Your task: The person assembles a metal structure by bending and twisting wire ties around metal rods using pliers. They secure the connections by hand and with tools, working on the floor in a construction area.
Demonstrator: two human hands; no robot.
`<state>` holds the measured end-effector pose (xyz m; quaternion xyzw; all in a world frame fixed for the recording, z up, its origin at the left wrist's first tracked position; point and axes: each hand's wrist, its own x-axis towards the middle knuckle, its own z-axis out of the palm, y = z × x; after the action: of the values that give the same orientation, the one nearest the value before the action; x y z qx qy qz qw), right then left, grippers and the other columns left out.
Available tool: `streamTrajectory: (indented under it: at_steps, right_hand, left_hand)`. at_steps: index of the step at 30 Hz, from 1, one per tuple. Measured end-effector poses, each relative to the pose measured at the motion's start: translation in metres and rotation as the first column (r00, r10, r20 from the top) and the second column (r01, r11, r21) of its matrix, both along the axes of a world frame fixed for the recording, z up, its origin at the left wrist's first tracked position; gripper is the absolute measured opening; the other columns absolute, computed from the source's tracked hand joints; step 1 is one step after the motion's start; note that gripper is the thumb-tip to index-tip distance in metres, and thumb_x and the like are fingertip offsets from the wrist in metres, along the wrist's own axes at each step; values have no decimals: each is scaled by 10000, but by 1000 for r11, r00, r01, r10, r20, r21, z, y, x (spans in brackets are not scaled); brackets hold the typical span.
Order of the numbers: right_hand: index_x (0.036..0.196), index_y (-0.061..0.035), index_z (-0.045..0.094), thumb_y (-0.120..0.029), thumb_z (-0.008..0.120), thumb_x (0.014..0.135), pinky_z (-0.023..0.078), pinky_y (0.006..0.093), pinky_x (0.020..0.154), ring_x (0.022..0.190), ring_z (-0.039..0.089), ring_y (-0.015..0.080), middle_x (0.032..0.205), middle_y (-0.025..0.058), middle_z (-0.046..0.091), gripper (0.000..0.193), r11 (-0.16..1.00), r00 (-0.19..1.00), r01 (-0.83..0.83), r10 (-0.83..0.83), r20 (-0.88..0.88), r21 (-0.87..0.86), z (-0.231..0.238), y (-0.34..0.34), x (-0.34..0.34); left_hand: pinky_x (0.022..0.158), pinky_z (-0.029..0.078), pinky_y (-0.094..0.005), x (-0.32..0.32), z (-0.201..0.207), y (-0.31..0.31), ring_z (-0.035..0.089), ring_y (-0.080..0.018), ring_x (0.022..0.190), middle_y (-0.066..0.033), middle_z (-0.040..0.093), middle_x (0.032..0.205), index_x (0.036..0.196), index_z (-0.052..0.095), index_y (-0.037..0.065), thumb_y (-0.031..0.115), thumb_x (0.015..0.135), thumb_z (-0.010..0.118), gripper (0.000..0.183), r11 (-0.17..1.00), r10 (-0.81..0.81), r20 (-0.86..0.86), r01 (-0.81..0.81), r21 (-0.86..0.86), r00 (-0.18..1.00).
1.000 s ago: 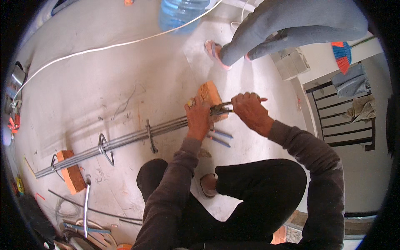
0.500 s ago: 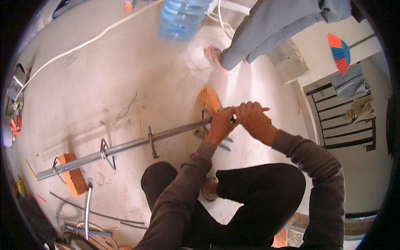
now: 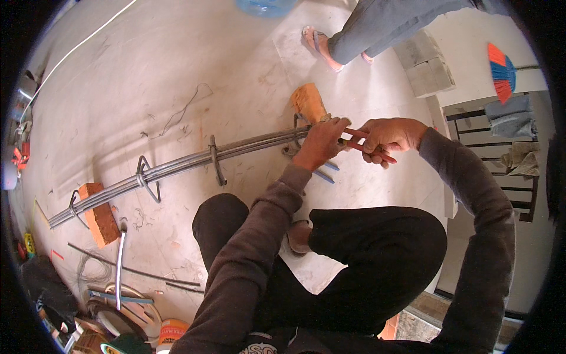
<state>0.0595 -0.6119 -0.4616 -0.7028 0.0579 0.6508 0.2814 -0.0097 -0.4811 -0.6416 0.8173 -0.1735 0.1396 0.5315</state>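
A bundle of long steel rods [image 3: 183, 163] runs across the floor from far left to my hands, with several bent wire-rod stirrups [image 3: 147, 179] around it. My left hand [image 3: 323, 144] is closed around the right end of the rods. In my right hand [image 3: 394, 135] are red-handled pliers [image 3: 357, 145], their handles spread apart and their head pointing at my left hand. My left fingers partly hide the jaws. Under the rods lie an orange brick [image 3: 308, 101] near my hands and a red brick [image 3: 103, 219] at the left. A blue-handled tool [image 3: 325, 175] lies below my left hand.
Another person's legs [image 3: 377, 32] and sandalled foot stand at the upper right. Grey blocks [image 3: 425, 65], a broom [image 3: 501, 72] and a dark metal grille with cloths [image 3: 512, 121] are at the right. Loose rods [image 3: 135, 270], a silver tube [image 3: 120, 265] and an orange-white tub [image 3: 172, 331] lie lower left.
My right hand has moved right and turned, away from my left hand, and the pliers' red handles now show spread. The left hand stays at the rods' end. The whole view has shifted.
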Motion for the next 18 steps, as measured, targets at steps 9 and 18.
streamTrajectory:
  at_steps: [9,18]
  right_hand:
    - [881,53,558,-93,647,850,453,279,340,439,532,123,625,64,574,174,990,974,-60,86,209,-129,-7,-3,-17]
    - [925,-7,605,-83,643,874,541,297,523,580,613,154,716,96,619,99,546,204,-590,813,545,-595,-21,-25,-34]
  left_hand:
    - [1125,292,-575,-6,-36,35,637,-338,1134,-169,606,1226,1372,493,-17,570,660,859,993,864,343,-27,-303,403,939]
    - [903,436,-498,-3,-39,18,691,-326,886,-104,674,1031,1048,646,87,488,720,824,548,829,417,-124,-321,459,900]
